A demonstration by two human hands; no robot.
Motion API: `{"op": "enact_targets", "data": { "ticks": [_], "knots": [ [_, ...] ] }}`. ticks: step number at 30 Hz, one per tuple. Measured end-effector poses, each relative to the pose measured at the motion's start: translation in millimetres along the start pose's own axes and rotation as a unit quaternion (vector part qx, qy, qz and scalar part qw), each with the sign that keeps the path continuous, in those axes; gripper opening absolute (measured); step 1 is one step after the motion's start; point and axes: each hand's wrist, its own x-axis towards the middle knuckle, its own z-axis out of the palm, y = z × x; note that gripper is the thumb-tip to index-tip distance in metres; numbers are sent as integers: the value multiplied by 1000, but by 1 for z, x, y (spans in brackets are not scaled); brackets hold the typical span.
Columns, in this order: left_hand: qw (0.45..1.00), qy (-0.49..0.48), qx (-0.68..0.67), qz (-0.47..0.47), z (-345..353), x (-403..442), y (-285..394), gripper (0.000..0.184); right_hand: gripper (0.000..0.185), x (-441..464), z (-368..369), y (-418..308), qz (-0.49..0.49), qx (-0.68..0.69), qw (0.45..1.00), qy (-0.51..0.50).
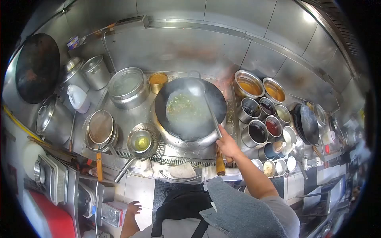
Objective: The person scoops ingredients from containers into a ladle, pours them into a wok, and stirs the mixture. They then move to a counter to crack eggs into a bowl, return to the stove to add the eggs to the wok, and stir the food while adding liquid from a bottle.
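Observation:
My right hand [229, 144] is closed round the handle of a metal ladle [211, 113]. The ladle's bowl hangs over the far side of a large black wok [162, 105], which sits on the burner. Steaming pale broth [184, 109] with green and yellowish bits fills the wok's middle. Below my right hand, a wooden handle [220, 164] sticks out towards me over the stove's front edge. My left hand [134, 208] hangs low at my side, away from the stove, with its fingers apart and nothing in it.
A round mesh strainer [100, 127] and a perforated skimmer [155, 137] under a small pan [133, 144] lie left of the wok. Behind them stands a wide pot [127, 85]. Several sauce containers [258, 131] crowd the right, beside stacked woks [307, 123].

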Motion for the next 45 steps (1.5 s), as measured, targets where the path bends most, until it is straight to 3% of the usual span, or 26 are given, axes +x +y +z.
{"op": "enact_targets", "data": {
  "ticks": [1, 2, 3, 4, 8, 11, 12, 13, 15, 16, 17, 19, 21, 23, 24, 26, 27, 30, 31, 34, 36, 37, 39, 40, 42, 45],
  "knots": [
    [996, 42, -60, 52, 4, -5, 1, 45, 81, -13, -10, -10, -5, 2, 1000, -2],
    [995, 58, -42, 68, 7, -10, 3, 45, 82, -32, -18, -16, 46, 226, 971, -62],
    [994, 63, -48, 69, 10, -14, 1, 45, 84, -45, -22, -14, 95, 434, 887, -121],
    [995, 72, -34, 62, 13, -17, -3, 43, 86, -52, -22, -6, 102, 476, 863, -134],
    [997, 64, -11, 29, 31, -34, -35, 42, 86, -24, -20, 17, 161, 333, 928, -50],
    [997, 61, -20, -33, 43, -47, -52, 43, 83, -57, -1, -3, 167, 308, 933, -84],
    [996, 82, -34, -31, 48, -53, -59, 40, 83, -65, -1, -9, 201, 408, 883, -117],
    [995, 84, -39, -35, 52, -54, -65, 40, 83, -54, -9, -3, 201, 407, 883, -123],
    [996, 67, -30, -60, 55, -62, -81, 40, 85, -20, -31, 22, 250, 722, 606, -224],
    [996, 61, 10, -70, 58, -67, -79, 44, 87, -2, -33, 33, 251, 745, 573, -233],
    [996, 62, 6, -70, 58, -69, -76, 44, 87, 2, -17, 40, 251, 743, 574, -237],
    [996, 46, -26, -66, 50, -72, -73, 45, 87, -5, 37, 39, 217, 471, 847, -117],
    [992, 99, -72, 6, 48, -72, -71, 44, 89, -43, 51, 6, 186, 368, 908, -71],
    [989, 132, -61, 36, 52, -82, -59, 45, 88, -62, 15, -32, 252, 498, 815, -157],
    [989, 131, -63, 33, 52, -80, -57, 45, 88, -45, 4, -23, 253, 496, 815, -159],
    [996, 93, -12, 7, 49, -67, -63, 42, 87, -1, -10, 10, 262, 651, 681, -209],
    [996, 88, -13, 8, 48, -65, -63, 42, 87, 5, 7, 19, 262, 649, 684, -206],
    [998, 58, 22, -31, 35, -54, -60, 44, 85, -3, 65, -5, 206, 437, 872, -80],
    [998, 64, 2, -14, 29, -49, -59, 44, 86, -21, 83, -17, 198, 395, 896, -33],
    [997, 65, -25, 18, 4, -36, -53, 43, 84, -47, 72, -52, 224, 448, 864, -48],
    [998, 55, -33, 28, -9, -24, -59, 43, 82, -22, 46, -45, 219, 587, 764, -153],
    [999, 36, -18, 9, -19, -16, -60, 43, 80, -11, 34, -55, 267, 631, 722, -92],
    [1000, 10, 4, -4, -43, 2, -60, 43, 84, 15, 62, -27, 186, 571, 798, -55],
    [1000, 13, 11, -1, -54, 12, -61, 44, 84, 9, 78, -35, 184, 570, 799, -46],
    [999, 28, 1, 17, -76, 29, -62, 46, 89, -8, 126, -54, 193, 361, 912, 32],
    [999, 34, -25, 21, -107, 52, -65, 46, 93, -55, 117, -132, 247, 417, 875, -7]
  ]
}}
